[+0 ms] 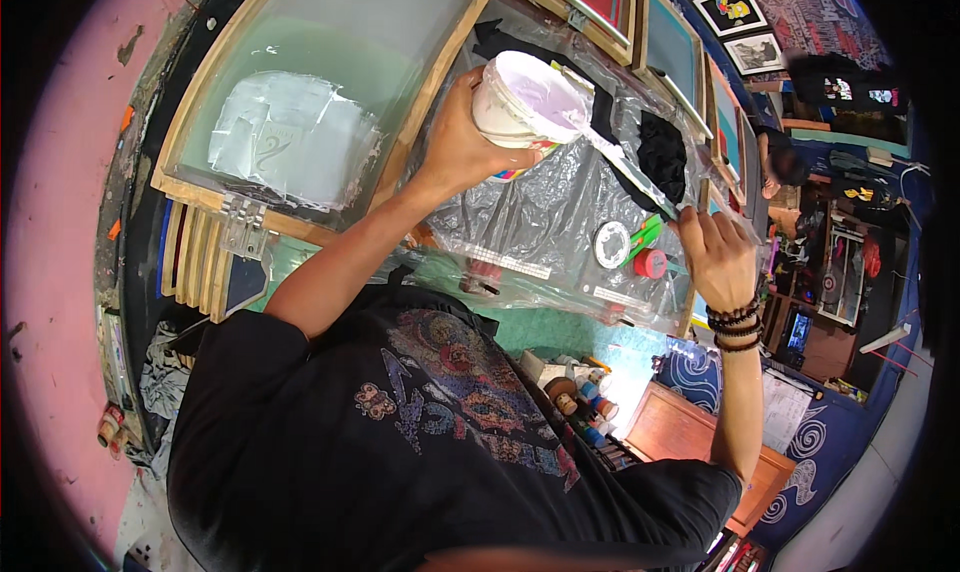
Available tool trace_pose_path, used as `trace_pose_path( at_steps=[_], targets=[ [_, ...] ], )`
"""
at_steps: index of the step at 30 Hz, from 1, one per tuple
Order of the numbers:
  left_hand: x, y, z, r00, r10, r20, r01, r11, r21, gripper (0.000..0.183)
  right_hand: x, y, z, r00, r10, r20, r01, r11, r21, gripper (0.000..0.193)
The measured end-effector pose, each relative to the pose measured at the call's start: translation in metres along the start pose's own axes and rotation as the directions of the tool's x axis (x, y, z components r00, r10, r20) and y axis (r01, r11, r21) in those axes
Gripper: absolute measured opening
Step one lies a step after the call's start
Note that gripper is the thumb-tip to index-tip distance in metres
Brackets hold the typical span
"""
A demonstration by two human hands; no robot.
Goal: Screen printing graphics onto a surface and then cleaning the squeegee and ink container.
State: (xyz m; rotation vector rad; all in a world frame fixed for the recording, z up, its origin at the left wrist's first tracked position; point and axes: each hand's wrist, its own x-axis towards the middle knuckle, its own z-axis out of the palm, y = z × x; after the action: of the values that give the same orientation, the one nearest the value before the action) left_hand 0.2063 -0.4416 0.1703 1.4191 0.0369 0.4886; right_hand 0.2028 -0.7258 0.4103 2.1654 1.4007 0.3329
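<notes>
Tub (495, 115), round, white and smeary. Holds creamy, pale purple goo (538, 90). Tilts above the shiny, crinkly plastic sheet (545, 207), clamped in the left hand (465, 140). In the right hand (715, 257), gripped tight, a long, flat stick (627, 165), sticky with white goo, tip at the tub's rim. Off left, a wooden frame (224, 72) with a thick white patch (270, 137) on smooth mesh (345, 42).

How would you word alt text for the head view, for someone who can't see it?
A person's left hand holds a white tub of pale paste, while the right hand grips a long spatula that reaches to the tub's rim. Below them lies a clear plastic sheet; to the left is a wooden-framed screen smeared with white.
</notes>
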Motion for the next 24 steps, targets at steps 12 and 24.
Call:
trace_pose_path(
  at_steps=[12, 24],
  targets=[
    [-0.003, -0.001, 0.004, 0.999, -0.015, 0.032, 0.016, 0.999, -0.037, 0.111, -0.019, 0.018, -0.014, 0.996, 0.071, -0.046, -0.076, 0.989, -0.125, 0.028],
    [-0.006, 0.022, 0.022, 0.976, 0.172, 0.136, -0.187, 0.977, 0.105, 0.116, -0.026, -0.041, 0.059, 0.601, 0.773, 0.202, -0.497, 0.163, 0.852, 0.034]
  ],
)
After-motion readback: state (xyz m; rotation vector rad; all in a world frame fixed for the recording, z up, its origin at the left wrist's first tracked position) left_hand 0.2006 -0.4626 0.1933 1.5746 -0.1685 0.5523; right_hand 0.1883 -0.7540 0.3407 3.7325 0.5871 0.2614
